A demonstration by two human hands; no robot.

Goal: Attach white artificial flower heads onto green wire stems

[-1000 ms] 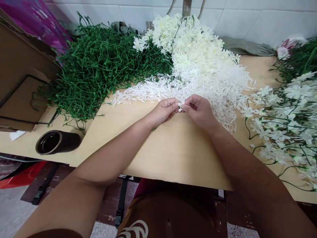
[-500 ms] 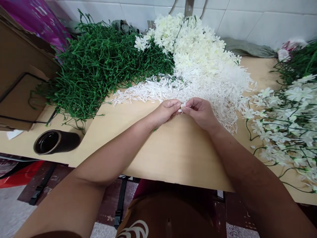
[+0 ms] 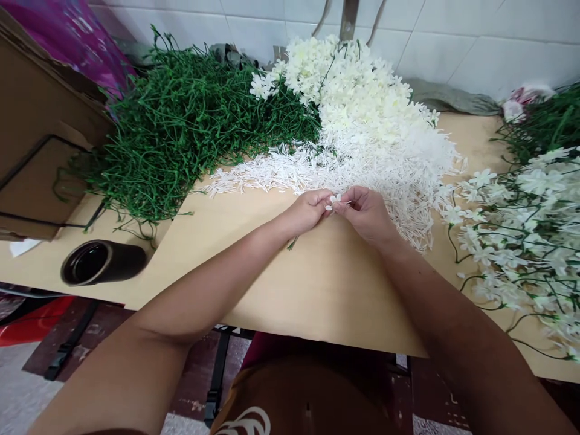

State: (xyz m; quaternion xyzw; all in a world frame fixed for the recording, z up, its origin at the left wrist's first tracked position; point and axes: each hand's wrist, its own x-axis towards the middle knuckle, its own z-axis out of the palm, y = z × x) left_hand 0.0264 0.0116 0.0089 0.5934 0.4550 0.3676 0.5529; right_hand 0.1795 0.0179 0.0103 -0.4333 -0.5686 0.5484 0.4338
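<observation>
Both hands meet over the middle of the wooden table (image 3: 317,290). My left hand (image 3: 308,212) pinches a small white flower (image 3: 334,200) and a thin green stem whose end shows below the wrist. My right hand (image 3: 368,212) pinches a thin white stamen piece against that flower. Just behind the hands lies a spread of white stamen pieces (image 3: 362,166). Further back sits a heap of loose white blossoms (image 3: 353,84), and a big tangle of green stems (image 3: 181,127) lies to the left.
Finished stems with white flowers (image 3: 525,229) are piled at the right. A dark cup (image 3: 102,263) lies on its side near the table's left front edge. A cardboard box (image 3: 40,145) stands at the far left, and a tiled wall (image 3: 475,42) backs the table.
The view has shifted slightly, so everything sits a little lower in the picture. My hands stay together on the small flower, with only small finger movements.
</observation>
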